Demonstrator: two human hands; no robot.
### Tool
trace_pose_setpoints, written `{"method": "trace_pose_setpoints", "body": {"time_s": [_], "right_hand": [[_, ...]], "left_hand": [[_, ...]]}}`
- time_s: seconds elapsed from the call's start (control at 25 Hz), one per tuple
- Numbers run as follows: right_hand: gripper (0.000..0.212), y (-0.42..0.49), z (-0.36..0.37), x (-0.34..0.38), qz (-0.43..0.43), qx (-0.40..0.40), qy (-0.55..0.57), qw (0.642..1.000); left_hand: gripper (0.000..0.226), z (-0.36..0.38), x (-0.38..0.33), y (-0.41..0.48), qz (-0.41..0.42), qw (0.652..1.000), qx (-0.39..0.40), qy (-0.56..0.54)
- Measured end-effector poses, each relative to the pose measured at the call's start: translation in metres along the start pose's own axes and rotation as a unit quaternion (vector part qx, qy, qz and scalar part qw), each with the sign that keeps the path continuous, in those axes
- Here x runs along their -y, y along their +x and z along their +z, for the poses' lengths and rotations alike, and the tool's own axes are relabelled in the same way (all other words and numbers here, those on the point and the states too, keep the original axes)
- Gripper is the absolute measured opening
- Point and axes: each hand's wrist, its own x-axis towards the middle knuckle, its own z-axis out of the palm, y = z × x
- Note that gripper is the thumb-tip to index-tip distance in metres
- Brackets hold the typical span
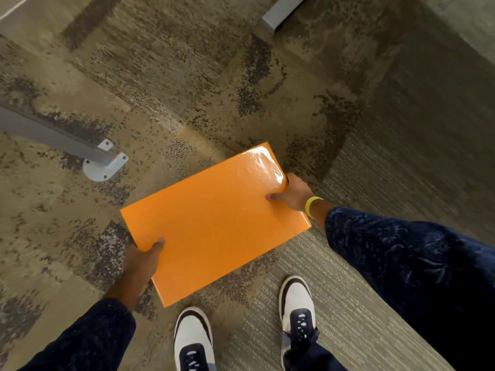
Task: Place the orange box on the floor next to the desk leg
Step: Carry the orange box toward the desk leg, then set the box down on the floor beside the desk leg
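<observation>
Mottled carpet [187, 76]. Both hands, left hand [143, 259] and right hand [293, 195], clasp the orange box [214, 223] near the desk leg [104, 163]; its glossy wrap risks slipping.

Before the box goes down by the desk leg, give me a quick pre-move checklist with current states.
1. Left hand on the orange box: thumb on top at the near-left edge. Ok.
2. Right hand on the box: thumb on top at the far-right edge. Ok.
3. Desk leg in sight, foot plate left of the box. Ok.
4. Carpet between box and foot plate free of objects. Ok.
5. Shoes clear of the box's near corner. Ok.
6. Box height above the floor: cannot tell.
</observation>
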Motion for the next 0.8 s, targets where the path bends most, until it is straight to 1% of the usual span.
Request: {"method": "trace_pose_setpoints", "body": {"time_s": [0.16, 0.28, 0.36, 0.48, 0.6, 0.68, 0.76, 0.8], "right_hand": [[0.085, 0.001, -0.015, -0.003, 0.002, 0.005, -0.009, 1.000], [0.088, 0.003, -0.039, -0.005, 0.004, -0.007, 0.004, 1.000], [0.089, 0.003, -0.059, -0.005, 0.000, -0.008, 0.019, 1.000], [0.084, 0.003, -0.098, -0.006, 0.013, -0.020, 0.059, 0.998], [0.074, 0.004, -0.134, -0.007, 0.008, -0.040, 0.124, 0.991], [0.067, 0.001, -0.158, -0.007, 0.002, -0.048, 0.161, 0.986], [0.064, 0.000, -0.186, -0.004, -0.001, -0.055, 0.189, 0.980], [0.063, 0.002, -0.199, 0.002, -0.009, -0.063, 0.199, 0.978]], "left_hand": [[0.063, 0.003, -0.016, -0.005, 0.006, 1.000, 0.017, 0.000], [0.070, 0.013, -0.040, -0.017, 0.009, 1.000, 0.027, 0.009], [0.070, 0.020, -0.058, -0.027, 0.020, 0.999, 0.034, 0.007], [0.064, 0.032, -0.096, -0.041, 0.056, 0.998, 0.039, 0.006], [0.056, 0.043, -0.140, -0.055, 0.108, 0.993, 0.029, 0.038], [0.052, 0.052, -0.166, -0.064, 0.121, 0.991, 0.035, 0.031], [0.050, 0.060, -0.189, -0.076, 0.122, 0.991, 0.055, 0.014], [0.050, 0.063, -0.200, -0.082, 0.115, 0.990, 0.077, -0.013]]}}
